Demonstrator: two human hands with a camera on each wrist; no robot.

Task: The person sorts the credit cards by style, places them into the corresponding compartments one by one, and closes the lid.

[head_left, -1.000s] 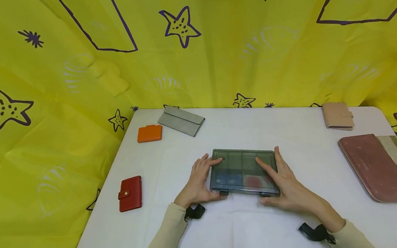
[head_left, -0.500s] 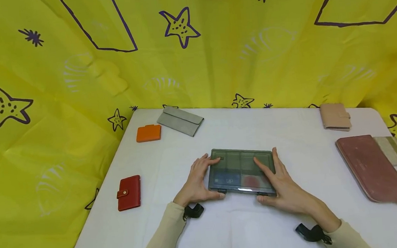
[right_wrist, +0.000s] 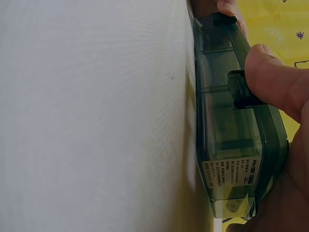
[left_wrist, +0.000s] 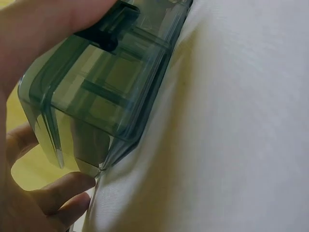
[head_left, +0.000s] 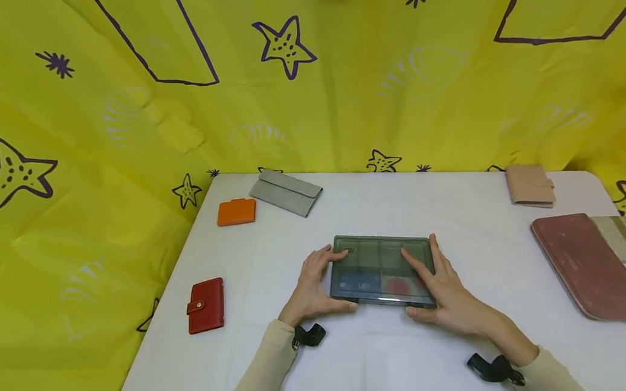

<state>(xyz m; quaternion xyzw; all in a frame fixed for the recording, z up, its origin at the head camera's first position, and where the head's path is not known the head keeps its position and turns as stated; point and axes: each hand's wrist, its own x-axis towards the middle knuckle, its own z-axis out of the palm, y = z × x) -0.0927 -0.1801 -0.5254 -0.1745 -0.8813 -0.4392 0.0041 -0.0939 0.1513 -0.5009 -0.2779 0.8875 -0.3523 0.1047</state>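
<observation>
A translucent green compartment box (head_left: 380, 263) lies on the white table with its lid down. Through the lid I make out a blue card marked VIP (head_left: 364, 285) and a reddish shape (head_left: 397, 286). My left hand (head_left: 314, 286) holds the box's left end, index finger on the lid, thumb at the front. Around the right end, my right hand (head_left: 453, 298) grips with its index finger on the lid. In the right wrist view, that thumb (right_wrist: 270, 72) presses by a dark latch (right_wrist: 241, 89). Another latch (left_wrist: 108, 29) sits under my left thumb in the left wrist view.
At left lie a red snap wallet (head_left: 206, 306), an orange card holder (head_left: 236, 212) and a grey flap wallet (head_left: 287, 192). At right are a beige wallet (head_left: 530, 186), a maroon zip wallet (head_left: 590, 267) and a flat grey-beige piece (head_left: 621, 239) partly beneath it. Yellow curtain (head_left: 339, 109) hangs behind.
The front latches stuck out below the box's edge a second ago and show less now. Both hands stay on the box, almost in the same place. The head view has shifted slightly.
</observation>
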